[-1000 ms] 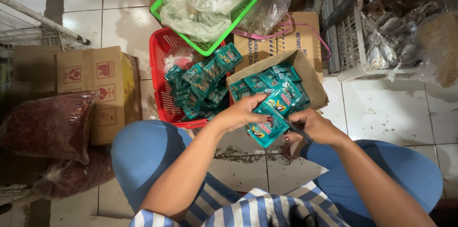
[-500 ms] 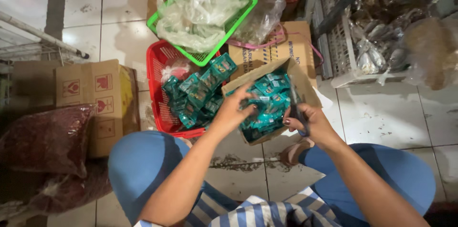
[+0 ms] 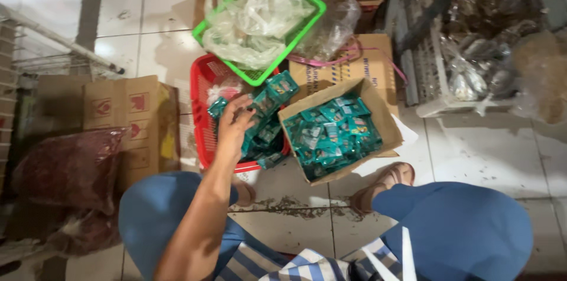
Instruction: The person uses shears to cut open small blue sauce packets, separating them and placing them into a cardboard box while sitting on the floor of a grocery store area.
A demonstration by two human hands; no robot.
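Note:
My left hand (image 3: pixel 234 125) reaches forward into a red plastic basket (image 3: pixel 201 117) and lies on a pile of teal sachets (image 3: pixel 267 117), fingers spread over them. I cannot tell whether it grips any. Just right of the basket stands an open cardboard box (image 3: pixel 378 117) filled with more teal sachets (image 3: pixel 333 136). My right hand is out of sight. My knees in blue trousers (image 3: pixel 460 228) frame the bottom of the view, and a sandalled foot (image 3: pixel 387 182) rests below the box.
A green basket (image 3: pixel 207 30) of clear plastic bags overlaps the red one at the back. Closed cartons (image 3: pixel 127 118) and a dark red sack (image 3: pixel 68 169) sit on the left. A crate (image 3: pixel 422 74) with bagged goods stands at the right, on white floor tiles (image 3: pixel 484 148).
Both hands held a strip of teal sachets over the cardboard box. Now the left hand has moved left into the red basket and the right hand has dropped out of view.

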